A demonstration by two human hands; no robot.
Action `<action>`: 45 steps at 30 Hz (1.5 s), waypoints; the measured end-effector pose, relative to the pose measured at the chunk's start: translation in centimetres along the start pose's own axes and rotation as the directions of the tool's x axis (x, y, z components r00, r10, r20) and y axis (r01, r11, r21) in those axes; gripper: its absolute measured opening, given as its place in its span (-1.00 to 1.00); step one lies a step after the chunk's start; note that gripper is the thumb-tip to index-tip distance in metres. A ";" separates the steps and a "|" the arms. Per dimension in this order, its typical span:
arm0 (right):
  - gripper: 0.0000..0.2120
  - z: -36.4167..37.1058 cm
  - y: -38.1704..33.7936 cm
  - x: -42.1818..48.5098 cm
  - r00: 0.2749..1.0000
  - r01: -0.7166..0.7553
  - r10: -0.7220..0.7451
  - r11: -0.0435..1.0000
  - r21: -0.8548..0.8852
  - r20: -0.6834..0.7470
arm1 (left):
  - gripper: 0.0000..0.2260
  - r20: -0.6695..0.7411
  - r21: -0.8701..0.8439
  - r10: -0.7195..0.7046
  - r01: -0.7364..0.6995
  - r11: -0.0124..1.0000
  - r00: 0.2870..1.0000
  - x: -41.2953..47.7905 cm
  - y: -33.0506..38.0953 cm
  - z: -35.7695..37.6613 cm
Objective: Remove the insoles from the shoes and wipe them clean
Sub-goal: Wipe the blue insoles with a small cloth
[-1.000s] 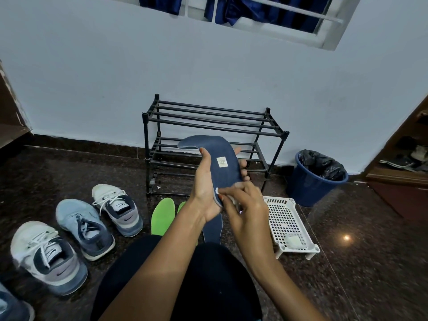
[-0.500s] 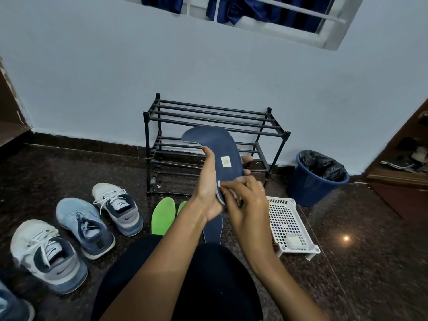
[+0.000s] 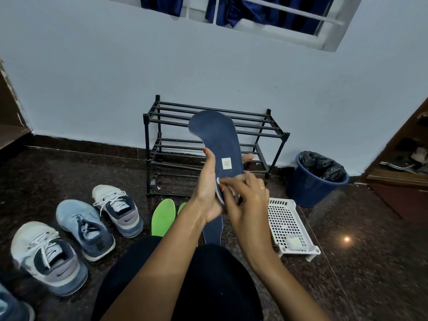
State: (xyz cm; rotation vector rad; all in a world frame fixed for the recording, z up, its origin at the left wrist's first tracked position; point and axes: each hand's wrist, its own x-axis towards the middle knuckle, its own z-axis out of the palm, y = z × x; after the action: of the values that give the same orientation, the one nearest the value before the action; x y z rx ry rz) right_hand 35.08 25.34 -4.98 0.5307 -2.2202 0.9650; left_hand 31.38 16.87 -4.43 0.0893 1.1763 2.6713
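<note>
One navy insole point(image 3: 217, 140) sits higher and more upright than a second ago, in front of the shoe rack point(image 3: 208, 112). The left hand point(image 3: 208, 191) grips its near heel end. The right hand point(image 3: 247, 205) pinches a white wipe point(image 3: 233, 193) there with curled fingers, so wiping likely continues.

Bare forearms, dark clothing, a ring and painted nails.
Both forearms point(image 3: 166, 251) are uncovered as far as the view shows them. Below them a plain dark garment point(image 3: 220, 286), black or very deep navy, covers the lap with a smooth, matte surface. The right hand point(image 3: 247, 205) wears a thin, pale gold-coloured ring point(image 3: 261, 187) on one finger. The left hand point(image 3: 208, 193) has a thumbnail point(image 3: 205, 149) painted red-orange, and one fingernail of the right hand shows the same colour.
</note>
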 end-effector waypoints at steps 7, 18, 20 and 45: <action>-0.89 -0.5 1.0 1.8 0.995 -0.038 0.022 0.984 -0.173 -0.093 | -0.21 0.047 -0.011 -0.048 0.049 0.999 0.998 0.0 -0.3 0.5; -0.86 -0.5 1.5 0.0 0.998 -0.062 0.057 0.985 -0.162 -0.036 | -0.33 -0.015 -0.005 -0.003 0.003 1.000 1.000 0.4 -0.3 0.3; -0.88 -0.4 1.7 0.7 0.995 -0.092 0.089 0.989 -0.118 -0.033 | -0.30 -0.013 -0.018 -0.012 0.012 1.000 1.000 0.4 -0.3 0.4; -0.91 -0.5 2.0 1.6 0.983 -0.158 0.164 0.985 0.072 -0.085 | -0.27 0.039 -0.014 -0.036 0.037 0.999 0.999 0.1 -0.3 0.5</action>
State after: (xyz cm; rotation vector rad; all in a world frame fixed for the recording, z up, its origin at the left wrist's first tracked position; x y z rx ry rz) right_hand 33.00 26.91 -4.59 0.3324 -2.1815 1.1252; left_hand 31.37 17.44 -4.34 0.1162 1.1355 2.6340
